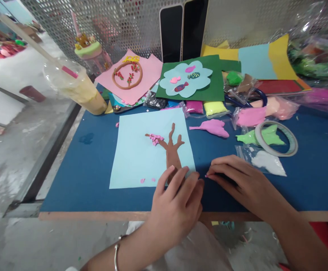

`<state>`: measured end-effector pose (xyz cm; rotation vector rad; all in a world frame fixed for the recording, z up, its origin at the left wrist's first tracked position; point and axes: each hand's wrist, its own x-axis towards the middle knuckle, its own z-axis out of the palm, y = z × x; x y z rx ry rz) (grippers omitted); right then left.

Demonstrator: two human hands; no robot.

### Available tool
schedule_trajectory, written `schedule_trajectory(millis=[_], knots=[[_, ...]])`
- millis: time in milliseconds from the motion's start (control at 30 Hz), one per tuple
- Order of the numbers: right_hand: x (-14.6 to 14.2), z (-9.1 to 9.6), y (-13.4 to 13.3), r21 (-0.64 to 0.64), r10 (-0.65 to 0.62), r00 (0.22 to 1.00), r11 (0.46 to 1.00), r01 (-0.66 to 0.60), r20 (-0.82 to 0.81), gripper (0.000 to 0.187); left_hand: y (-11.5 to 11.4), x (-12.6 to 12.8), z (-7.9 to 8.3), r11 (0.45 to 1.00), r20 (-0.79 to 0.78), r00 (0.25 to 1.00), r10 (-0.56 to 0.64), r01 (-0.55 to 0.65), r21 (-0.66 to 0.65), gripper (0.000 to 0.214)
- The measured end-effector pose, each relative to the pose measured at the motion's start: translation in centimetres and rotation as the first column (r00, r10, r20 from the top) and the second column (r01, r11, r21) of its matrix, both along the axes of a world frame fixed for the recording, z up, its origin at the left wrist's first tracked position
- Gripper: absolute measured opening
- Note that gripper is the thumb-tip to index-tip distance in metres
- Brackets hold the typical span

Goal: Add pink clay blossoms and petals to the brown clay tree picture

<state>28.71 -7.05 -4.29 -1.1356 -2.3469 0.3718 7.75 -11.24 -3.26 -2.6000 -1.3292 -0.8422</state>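
Note:
My right hand (238,180) pinches a tiny bit of pink clay (206,175) between thumb and fingertips, just right of the paper. My left hand (179,203) hovers over the lower right corner of the light blue paper (132,154). Its outer fingers are apart, while the index finger bends towards the thumb; whatever they hold is hidden. On the paper is a brown clay tree (173,152), its trunk base partly covered by my left hand. Small pink clay blossoms (155,139) cluster on its left branch. Flat pink bits (142,180) lie near the paper's bottom edge.
A pink clay lump (213,128), green clay (247,136), a tape roll (293,145) and a bag of white clay (268,162) lie to the right. Finished clay pictures (189,77) and two phones (171,34) line the back. A drink cup (81,90) leans at left.

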Motion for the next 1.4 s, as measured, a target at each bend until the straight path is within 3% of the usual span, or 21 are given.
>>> schedule_trajectory(millis=[167, 567, 867, 1200, 1400], knots=[[-0.05, -0.12, 0.02, -0.012, 0.003, 1.0, 1.0, -0.003, 0.008, 0.011, 0.07, 0.01, -0.05, 1.0, -0.048, 0.999, -0.01, 0.009, -0.018, 0.03], [-0.06, -0.2, -0.06, 0.116, -0.056, 0.997, 0.992, 0.049, 0.055, 0.01, 0.44, 0.25, -0.42, 0.998, -0.116, 0.992, -0.055, 0.054, -0.014, 0.033], [0.01, 0.38, 0.01, 0.239, -0.243, 0.97, 0.943, 0.233, 0.015, 0.005, 0.36, 0.26, -0.29, 0.999, -0.078, 0.996, -0.034, 0.033, -0.005, 0.032], [-0.13, 0.26, 0.0, 0.308, -0.214, 0.977, 0.928, 0.209, -0.02, 0.002, 0.33, 0.65, -0.17, 0.998, -0.208, 0.977, -0.036, 0.046, 0.047, 0.029], [0.05, 0.16, -0.1, 0.284, -0.19, 0.981, 0.939, 0.193, -0.039, 0.002, 0.56, 0.71, 0.25, 0.978, -0.327, 0.94, -0.101, 0.154, 0.141, 0.022]])
